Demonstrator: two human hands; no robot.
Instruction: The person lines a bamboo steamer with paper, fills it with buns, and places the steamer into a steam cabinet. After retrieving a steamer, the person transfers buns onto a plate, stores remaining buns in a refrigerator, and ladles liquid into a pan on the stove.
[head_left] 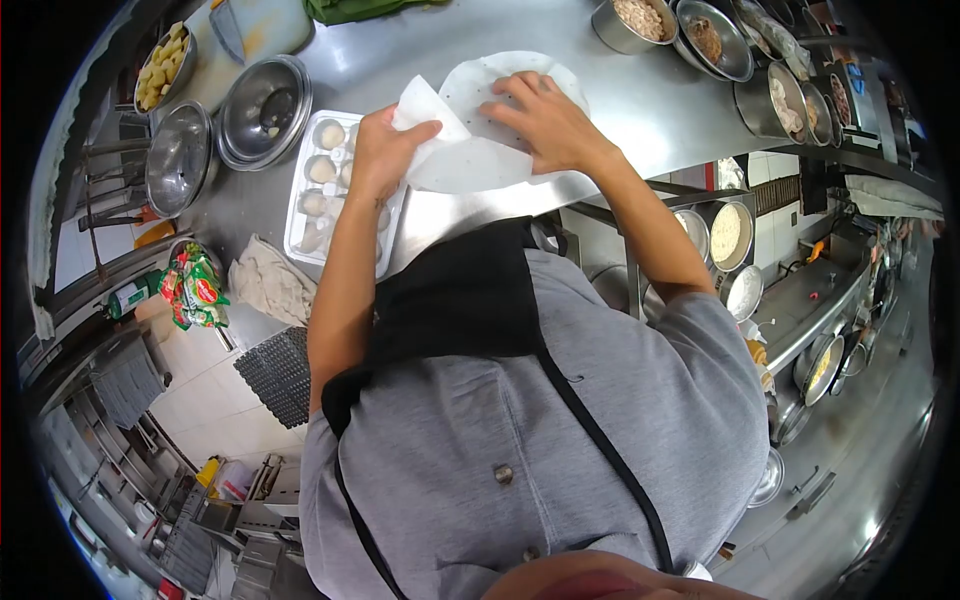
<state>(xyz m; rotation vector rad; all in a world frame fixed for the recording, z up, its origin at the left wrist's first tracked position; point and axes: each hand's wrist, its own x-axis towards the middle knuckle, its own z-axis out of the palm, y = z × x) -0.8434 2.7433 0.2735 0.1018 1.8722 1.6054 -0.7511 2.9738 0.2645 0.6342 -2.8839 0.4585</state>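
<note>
Round white perforated paper sheets (470,168) lie on the steel table (400,50), near its front edge. My left hand (392,150) pinches a lifted, folded corner of the paper between thumb and fingers. On the right part of the paper rests my right hand (545,122), its fingers spread and pointing left. Under my left forearm is a white plastic tray (296,235) with several round pale pieces in its cups, partly hidden by the arm.
Steel bowls (262,115) and a bowl of yellow cubes (163,68) stand left, near a cutting board with a knife (228,32). A cloth (272,280) lies at the left edge. More filled bowls (715,40) stand at the back right.
</note>
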